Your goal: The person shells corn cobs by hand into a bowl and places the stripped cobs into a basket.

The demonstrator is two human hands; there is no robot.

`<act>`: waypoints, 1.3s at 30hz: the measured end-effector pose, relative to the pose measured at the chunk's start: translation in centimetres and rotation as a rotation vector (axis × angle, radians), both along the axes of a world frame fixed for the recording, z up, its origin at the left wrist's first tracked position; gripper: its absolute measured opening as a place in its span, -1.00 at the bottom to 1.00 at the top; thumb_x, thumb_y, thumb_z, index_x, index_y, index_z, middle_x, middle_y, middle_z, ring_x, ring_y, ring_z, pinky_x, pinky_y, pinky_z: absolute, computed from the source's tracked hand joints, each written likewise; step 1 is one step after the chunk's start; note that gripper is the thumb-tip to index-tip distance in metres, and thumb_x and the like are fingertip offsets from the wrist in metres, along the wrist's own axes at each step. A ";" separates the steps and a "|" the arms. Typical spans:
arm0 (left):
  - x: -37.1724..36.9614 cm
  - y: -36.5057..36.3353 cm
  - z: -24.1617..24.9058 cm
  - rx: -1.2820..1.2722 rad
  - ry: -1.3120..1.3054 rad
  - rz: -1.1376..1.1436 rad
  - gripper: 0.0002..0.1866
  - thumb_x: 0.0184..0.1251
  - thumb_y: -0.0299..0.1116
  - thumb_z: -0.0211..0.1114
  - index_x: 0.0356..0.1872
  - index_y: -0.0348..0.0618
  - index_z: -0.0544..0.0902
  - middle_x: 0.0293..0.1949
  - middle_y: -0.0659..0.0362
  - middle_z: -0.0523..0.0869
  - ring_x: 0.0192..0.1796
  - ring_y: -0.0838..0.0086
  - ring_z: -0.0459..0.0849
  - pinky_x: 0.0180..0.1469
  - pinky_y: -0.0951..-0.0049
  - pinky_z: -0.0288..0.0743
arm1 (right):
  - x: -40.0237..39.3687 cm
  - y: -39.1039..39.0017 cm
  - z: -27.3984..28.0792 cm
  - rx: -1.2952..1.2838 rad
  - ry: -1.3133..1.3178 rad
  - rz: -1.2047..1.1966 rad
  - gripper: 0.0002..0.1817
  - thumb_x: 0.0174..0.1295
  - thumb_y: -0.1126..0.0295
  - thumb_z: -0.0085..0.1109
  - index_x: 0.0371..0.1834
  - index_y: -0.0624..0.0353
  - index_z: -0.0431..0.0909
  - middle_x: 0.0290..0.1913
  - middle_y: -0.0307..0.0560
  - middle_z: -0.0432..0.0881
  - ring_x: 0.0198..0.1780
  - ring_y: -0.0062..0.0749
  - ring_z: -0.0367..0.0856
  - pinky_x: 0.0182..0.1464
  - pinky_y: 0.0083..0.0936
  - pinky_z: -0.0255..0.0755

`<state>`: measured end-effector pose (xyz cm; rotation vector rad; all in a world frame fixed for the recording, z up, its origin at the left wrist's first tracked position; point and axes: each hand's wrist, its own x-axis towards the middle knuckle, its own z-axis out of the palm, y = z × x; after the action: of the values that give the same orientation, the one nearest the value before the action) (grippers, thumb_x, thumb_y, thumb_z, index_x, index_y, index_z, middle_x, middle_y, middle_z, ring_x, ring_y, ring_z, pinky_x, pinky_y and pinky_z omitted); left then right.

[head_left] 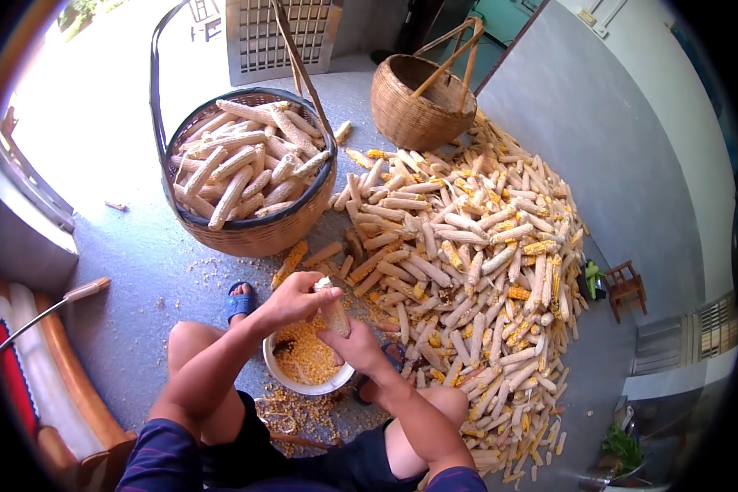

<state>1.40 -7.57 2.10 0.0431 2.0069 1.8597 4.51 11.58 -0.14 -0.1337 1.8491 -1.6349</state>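
Note:
A mostly stripped corn cob [334, 313] is held between my two hands, tilted, above a white basin [268, 354]. My left hand [293, 298] is closed around its upper part, with the pale end sticking out past the fingers. Lower down, my right hand [355, 348] grips the cob from the other side. Loose yellow corn kernels [307, 354] fill much of the basin, which stands on the floor between my feet. Part of the basin's far rim is hidden by my hands and forearm.
A large handled basket [246, 238] heaped with bare cobs stands ahead to the left. A big pile of cobs [484, 271], some with kernels, spreads to the right. Behind it sits a second wicker basket [414, 107]. Spilled kernels [295, 414] lie before the basin.

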 end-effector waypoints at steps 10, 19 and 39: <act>-9.1 -6.9 1.0 0.946 0.240 0.823 -0.54 0.62 -0.14 -0.19 0.07 -0.42 0.43 -0.06 -0.13 0.68 0.07 0.20 0.65 0.17 0.26 0.53 | 1.5 0.2 -3.8 0.056 -0.020 0.190 -0.67 0.36 0.17 0.17 -0.43 0.19 0.46 -0.61 -0.29 0.48 -0.62 -0.65 0.46 -0.55 -0.62 0.34; -1.6 -2.4 0.9 0.013 0.082 -0.066 -0.49 0.28 -0.54 -0.06 0.29 -0.21 0.44 -0.34 -0.02 0.75 -0.32 0.26 0.75 -0.21 0.34 0.65 | -4.3 10.5 -17.3 0.633 0.774 1.005 -0.85 0.07 0.38 0.25 -0.31 0.18 0.65 -0.38 -0.07 0.68 -0.45 -0.38 0.68 -0.39 -0.41 0.55; 1.7 1.0 0.1 -0.845 0.543 -0.299 -0.69 0.20 -0.39 0.24 -0.02 -0.20 0.59 -0.38 0.06 0.66 -0.31 0.17 0.68 -0.22 0.20 0.51 | -8.8 14.2 -29.7 -0.334 -0.831 -0.885 -0.65 0.29 0.03 -0.09 -0.37 0.10 0.42 -0.61 -0.16 0.41 -0.70 -0.44 0.31 -0.68 -0.55 0.23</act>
<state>3.12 -6.59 2.22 0.6172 2.7981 0.7557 -4.31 25.75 -29.83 1.1897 0.9867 -2.0746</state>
